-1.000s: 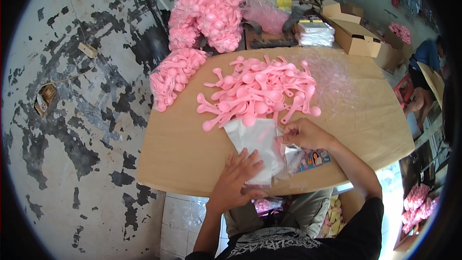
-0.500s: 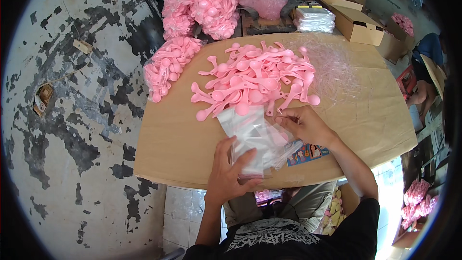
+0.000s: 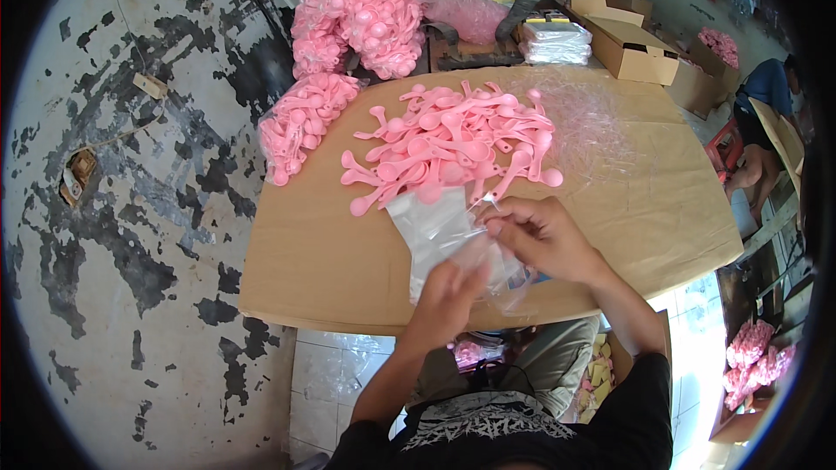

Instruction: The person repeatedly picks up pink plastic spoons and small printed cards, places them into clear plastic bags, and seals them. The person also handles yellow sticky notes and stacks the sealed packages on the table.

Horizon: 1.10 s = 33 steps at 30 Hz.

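A heap of pink plastic scoops [image 3: 453,144] lies in the middle of the brown-covered table. At its near side is a stack of clear plastic bags [image 3: 427,224]. My right hand [image 3: 544,239] is closed at the right of the stack, thumb and finger pinching the upper edge of a thin clear bag [image 3: 508,289]. My left hand [image 3: 448,300] is over the near part of the stack beside that bag. Its fingers are smeared by motion, so its grip is unclear. A printed blue card [image 3: 539,277] is mostly hidden under the bag and my right hand.
Full bags of pink scoops [image 3: 309,117] stand along the left edge and far left. Loose clear strips [image 3: 592,135] lie right of the heap. Packed clear bags [image 3: 556,42] and a cardboard box [image 3: 634,48] are at the back. Another person [image 3: 758,130] sits at the far right.
My left hand has moved right and its fingers have drawn in toward the bag. My right hand has shifted slightly left, still pinching. More of the card is now covered.
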Each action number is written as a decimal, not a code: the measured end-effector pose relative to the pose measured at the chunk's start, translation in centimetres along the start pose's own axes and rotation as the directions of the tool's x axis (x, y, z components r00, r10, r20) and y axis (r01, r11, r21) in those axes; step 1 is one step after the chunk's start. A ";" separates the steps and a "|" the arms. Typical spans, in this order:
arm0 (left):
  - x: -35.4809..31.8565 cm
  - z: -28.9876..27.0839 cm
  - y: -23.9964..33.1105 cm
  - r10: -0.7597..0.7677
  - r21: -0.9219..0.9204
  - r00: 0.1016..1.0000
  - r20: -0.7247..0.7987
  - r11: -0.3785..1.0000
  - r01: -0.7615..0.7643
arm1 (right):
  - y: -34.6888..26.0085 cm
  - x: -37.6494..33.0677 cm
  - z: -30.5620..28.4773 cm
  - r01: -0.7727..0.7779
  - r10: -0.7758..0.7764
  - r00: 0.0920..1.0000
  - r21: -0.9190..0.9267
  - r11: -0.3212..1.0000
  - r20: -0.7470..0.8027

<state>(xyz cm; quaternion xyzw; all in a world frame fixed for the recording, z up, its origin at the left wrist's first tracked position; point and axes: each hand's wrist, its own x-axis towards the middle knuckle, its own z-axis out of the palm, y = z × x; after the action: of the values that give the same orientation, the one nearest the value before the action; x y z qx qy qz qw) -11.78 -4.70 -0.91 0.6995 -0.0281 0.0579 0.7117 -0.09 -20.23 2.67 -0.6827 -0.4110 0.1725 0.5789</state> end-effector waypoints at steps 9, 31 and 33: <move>6.7 -5.0 2.8 0.093 -0.435 0.992 -0.087 0.892 -0.122 | 5.7 -3.5 -7.9 0.386 -0.166 0.914 -0.667 0.637 0.370; 13.7 -9.4 -0.8 -0.033 -0.427 0.992 -0.121 0.904 -0.022 | 7.1 10.5 -1.8 0.249 -0.273 0.952 -0.169 0.954 -0.139; 13.6 -9.5 -1.3 0.008 -0.443 0.995 -0.103 0.895 -0.053 | 5.9 9.7 -1.5 0.059 -0.068 0.990 -0.082 0.995 -0.122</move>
<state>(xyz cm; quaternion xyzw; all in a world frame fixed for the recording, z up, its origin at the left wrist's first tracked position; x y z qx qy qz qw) 1.49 5.34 -0.75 0.5140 -0.0163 0.0954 0.8523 8.92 -13.77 -0.12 -0.7008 -0.4021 0.0950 0.5815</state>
